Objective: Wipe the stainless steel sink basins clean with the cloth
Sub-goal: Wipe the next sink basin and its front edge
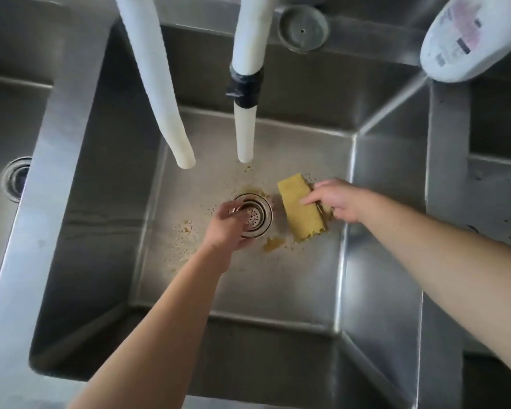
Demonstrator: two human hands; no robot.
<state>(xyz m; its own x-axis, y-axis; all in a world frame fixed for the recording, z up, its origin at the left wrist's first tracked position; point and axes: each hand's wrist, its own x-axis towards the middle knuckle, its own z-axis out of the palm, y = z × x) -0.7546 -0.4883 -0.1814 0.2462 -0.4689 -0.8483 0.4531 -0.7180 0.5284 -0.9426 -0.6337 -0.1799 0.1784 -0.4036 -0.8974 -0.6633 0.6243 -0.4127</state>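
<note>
The middle steel sink basin lies below me, its floor speckled with yellow-brown crumbs around the drain. A yellow cloth lies flat on the basin floor to the right of the drain. My right hand holds the cloth at its right edge, with the fingers laid across it. My left hand grips the round metal drain strainer from the left, covering its left part.
Two white hoses hang into the basin from above; the right one is wrapped in black tape. A white bottle lies at the top right rim. A grey plug sits on the back ledge. Another basin with a drain lies left.
</note>
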